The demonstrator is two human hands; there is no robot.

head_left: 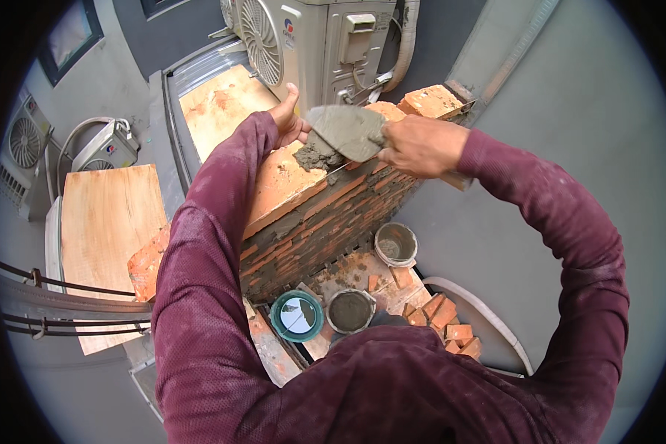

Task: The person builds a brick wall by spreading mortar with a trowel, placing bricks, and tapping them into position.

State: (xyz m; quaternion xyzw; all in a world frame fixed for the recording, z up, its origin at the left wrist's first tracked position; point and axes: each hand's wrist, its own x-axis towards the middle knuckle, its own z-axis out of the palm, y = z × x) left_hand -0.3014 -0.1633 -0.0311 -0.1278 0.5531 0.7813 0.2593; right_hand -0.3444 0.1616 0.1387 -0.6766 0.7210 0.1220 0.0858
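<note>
My right hand (pixel 425 146) grips a bricklayer's trowel (pixel 351 127) by its handle, whose wooden end sticks out below the wrist. The flat blade is coated in grey mortar and tilted over the top of a brick wall (pixel 303 238). A wet lump of mortar (pixel 317 154) lies on the top course by the blade's left edge. Just left of it is my left hand (pixel 291 120), thumb raised and fingers apart, with nothing visible in it. Orange bricks (pixel 431 100) lie along the wall's top further right. The blade hides part of that course.
An air-conditioner unit (pixel 325 48) stands close behind the wall. Below are a teal bucket (pixel 275 317) of water, a mortar bucket (pixel 350 311), another bucket (pixel 378 240) and loose bricks (pixel 442 314). Wooden boards (pixel 111 222) and cables (pixel 74 325) are at left; a grey wall (pixel 570 111) rises at right.
</note>
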